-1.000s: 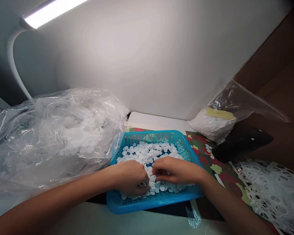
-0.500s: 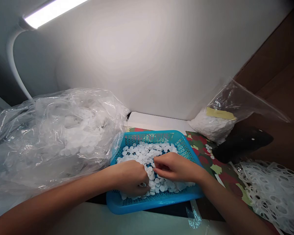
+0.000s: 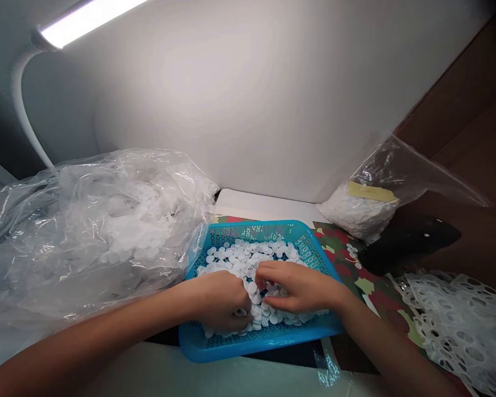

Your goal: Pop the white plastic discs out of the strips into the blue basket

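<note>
A blue perforated plastic basket (image 3: 248, 348) holds a spread of small white discs (image 3: 242, 256). Over the discs at the basket's left side is my left hand (image 3: 221, 300), its fingers curled closed; what they hold, if anything, is hidden. From the right, my right hand (image 3: 300, 286) reaches into the basket. Its thumb and bent fingers are apart above the discs, with nothing visibly gripped between them. The two hands are close together but do not touch.
A large clear bag (image 3: 86, 231) of white pieces lies left. At the back right stands a smaller bag (image 3: 359, 212) with a yellow label, near a black object (image 3: 413, 242). White ring-holed scraps (image 3: 463, 325) lie right. A lamp (image 3: 86, 22) shines above.
My right hand has opened, its thumb and fingers now farther apart and slightly lower over the discs. My left hand has stayed nearly still.
</note>
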Tool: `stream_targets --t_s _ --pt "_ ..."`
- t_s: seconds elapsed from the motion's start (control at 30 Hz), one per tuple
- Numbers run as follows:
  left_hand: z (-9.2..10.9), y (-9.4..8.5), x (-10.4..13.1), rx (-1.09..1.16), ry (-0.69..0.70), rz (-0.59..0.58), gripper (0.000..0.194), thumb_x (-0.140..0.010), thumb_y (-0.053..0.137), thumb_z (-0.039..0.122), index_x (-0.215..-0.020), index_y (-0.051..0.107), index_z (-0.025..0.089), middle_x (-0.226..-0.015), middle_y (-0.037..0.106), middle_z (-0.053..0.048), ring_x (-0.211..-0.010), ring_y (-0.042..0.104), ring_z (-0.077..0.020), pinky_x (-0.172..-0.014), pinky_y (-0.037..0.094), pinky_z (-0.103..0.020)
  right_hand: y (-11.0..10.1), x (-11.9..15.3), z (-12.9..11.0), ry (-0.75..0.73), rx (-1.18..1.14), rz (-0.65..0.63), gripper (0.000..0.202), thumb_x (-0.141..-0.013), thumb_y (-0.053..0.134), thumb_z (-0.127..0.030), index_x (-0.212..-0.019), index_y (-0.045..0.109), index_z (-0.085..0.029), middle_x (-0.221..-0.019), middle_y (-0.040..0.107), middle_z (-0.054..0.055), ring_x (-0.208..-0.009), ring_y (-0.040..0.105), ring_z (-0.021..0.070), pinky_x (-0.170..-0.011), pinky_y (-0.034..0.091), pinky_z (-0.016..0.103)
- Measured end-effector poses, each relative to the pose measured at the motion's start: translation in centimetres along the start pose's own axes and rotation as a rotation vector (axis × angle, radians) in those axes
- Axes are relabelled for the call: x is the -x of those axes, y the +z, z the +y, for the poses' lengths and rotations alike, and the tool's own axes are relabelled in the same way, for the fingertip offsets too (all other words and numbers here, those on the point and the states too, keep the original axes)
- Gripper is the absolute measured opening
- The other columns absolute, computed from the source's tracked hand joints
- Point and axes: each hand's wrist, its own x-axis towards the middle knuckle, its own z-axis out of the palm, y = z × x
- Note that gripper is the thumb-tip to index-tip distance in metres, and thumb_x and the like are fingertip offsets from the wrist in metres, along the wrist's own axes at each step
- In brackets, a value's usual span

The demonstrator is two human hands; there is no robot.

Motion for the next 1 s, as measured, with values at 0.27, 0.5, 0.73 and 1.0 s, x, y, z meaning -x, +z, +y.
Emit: stream_targets --t_s 0.27,0.5,0.73,1.0 --pt "0.1 -0.3 0.0 -0.009 0.002 -0.025 0.026 -0.078 0.047 0.031 -0.064 0.065 0.02 -0.051 0.059 -0.003 -0.039 0.044 -0.0132 -0.04 0.018 -0.026 -0.1 -0.1 0.2 0.031 -0.064 -0.164 0.038 -0.068 0.065 -0.023 -0.104 0.052 -0.02 -0.095 0.056 0.002 -0.082 0.051 0.0159 -0.068 0.039 0.024" --pt "0.2 -0.3 0.1 -0.004 -0.008 -0.032 0.027 -0.079 0.047 0.032 -0.064 0.066 0.02 -0.05 0.059 -0.003 -0.04 0.044 -0.0136 -0.039 0.018 -0.027 0.2 -0.1 0.7 -0.011 -0.072 -0.208 0.015 -0.074 0.063 -0.022 -0.088 0.058 -0.018 -0.084 0.056 0.001 -0.073 0.051 0.0118 -0.06 0.037 0.02" --pt "0.2 -0.3 0.0 -0.012 -0.012 -0.021 0.025 -0.077 0.048 0.03 -0.062 0.065 0.02 -0.05 0.059 -0.003 -0.039 0.043 -0.0131 -0.039 0.017 -0.027 0.9 0.0 1.0 0.022 -0.015 -0.178 0.009 -0.081 0.054 -0.026 -0.079 0.056 -0.017 -0.074 0.058 -0.001 -0.066 0.05 0.0107 -0.057 0.034 0.02" --pt "0.1 0.0 0.0 -0.002 -0.002 -0.014 0.027 -0.078 0.047 0.032 -0.062 0.065 0.02 -0.05 0.059 -0.003 -0.038 0.042 -0.0127 -0.039 0.016 -0.027 0.9 0.0 1.0 0.04 0.003 -0.175 0.013 -0.082 0.051 -0.028 -0.077 0.054 -0.017 -0.072 0.057 -0.001 -0.063 0.048 0.0101 -0.054 0.031 0.02"
